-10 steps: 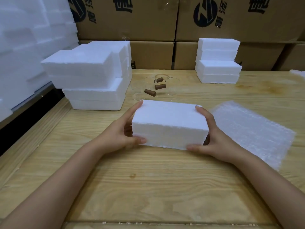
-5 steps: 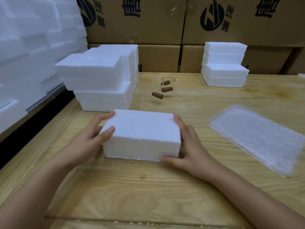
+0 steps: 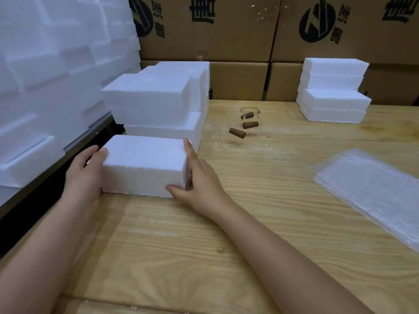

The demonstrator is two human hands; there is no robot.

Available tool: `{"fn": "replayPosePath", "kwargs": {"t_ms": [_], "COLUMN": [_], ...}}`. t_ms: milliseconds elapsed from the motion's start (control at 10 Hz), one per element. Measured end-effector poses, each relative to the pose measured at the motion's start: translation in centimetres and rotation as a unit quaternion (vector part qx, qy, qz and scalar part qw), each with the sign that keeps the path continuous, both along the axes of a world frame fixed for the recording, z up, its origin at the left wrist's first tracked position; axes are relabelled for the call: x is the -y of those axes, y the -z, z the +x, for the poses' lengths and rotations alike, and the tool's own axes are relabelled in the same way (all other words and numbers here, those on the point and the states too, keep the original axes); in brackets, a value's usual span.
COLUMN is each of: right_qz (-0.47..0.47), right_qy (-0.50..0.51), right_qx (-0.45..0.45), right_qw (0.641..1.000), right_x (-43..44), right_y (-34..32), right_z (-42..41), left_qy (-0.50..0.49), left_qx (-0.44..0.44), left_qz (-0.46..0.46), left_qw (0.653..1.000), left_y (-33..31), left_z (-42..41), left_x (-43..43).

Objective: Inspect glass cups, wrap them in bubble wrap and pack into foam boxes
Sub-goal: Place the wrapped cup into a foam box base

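A closed white foam box [image 3: 145, 159] rests on the wooden table [image 3: 226, 234] at the left, right in front of a stack of foam boxes [image 3: 154, 98]. My left hand [image 3: 84, 173] grips its left end, fingers curled onto the top edge. My right hand [image 3: 199, 182] presses flat against its right side, index finger straight and thumb on the front face. Clear glass cups with brown handles [image 3: 238, 132] lie further back in the middle. A sheet of bubble wrap [image 3: 371, 189] lies flat at the right.
A second stack of foam boxes [image 3: 333, 91] stands at the back right. Large foam pieces [image 3: 45, 64] are piled along the left beyond the table edge. Printed cardboard cartons [image 3: 226, 30] form a wall behind the table.
Both hands have carried the foam box from the table's middle to the left, up against the foam stack. The view has swung left with it.
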State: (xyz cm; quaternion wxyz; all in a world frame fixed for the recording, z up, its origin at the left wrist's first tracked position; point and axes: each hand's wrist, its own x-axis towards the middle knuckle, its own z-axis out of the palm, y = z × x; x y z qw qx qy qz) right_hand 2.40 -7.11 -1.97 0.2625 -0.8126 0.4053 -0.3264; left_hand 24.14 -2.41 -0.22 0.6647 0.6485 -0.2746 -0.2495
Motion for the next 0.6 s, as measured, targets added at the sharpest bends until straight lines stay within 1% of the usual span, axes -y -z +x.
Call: {"fn": "replayPosePath", "kwargs": {"t_ms": [100, 200, 400, 500, 600], "right_qz": [0.020, 0.031, 0.048, 0.039, 0.037], "right_qy": [0.000, 0.009, 0.019, 0.026, 0.035], "right_qx": [0.005, 0.011, 0.017, 0.020, 0.016], "right_qw": [1.000, 0.999, 0.999, 0.999, 0.999], "right_x": [1.2, 2.1, 3.3, 3.2, 3.0], "right_y": [-0.1, -0.3, -0.5, -0.3, -0.2], "right_z": [0.4, 0.5, 0.3, 0.5, 0.1], "left_qy": [0.000, 0.003, 0.005, 0.011, 0.007], "left_qx": [-0.041, -0.060, -0.072, -0.084, -0.055], "left_qz": [-0.005, 0.001, 0.005, 0.005, -0.005], "left_qw": [0.999, 0.998, 0.997, 0.996, 0.998], "left_y": [0.0, 0.0, -0.2, -0.1, 0.1], "left_z": [0.3, 0.4, 0.1, 0.2, 0.0], "left_x": [1.6, 2.9, 4.6, 4.8, 4.2]}}
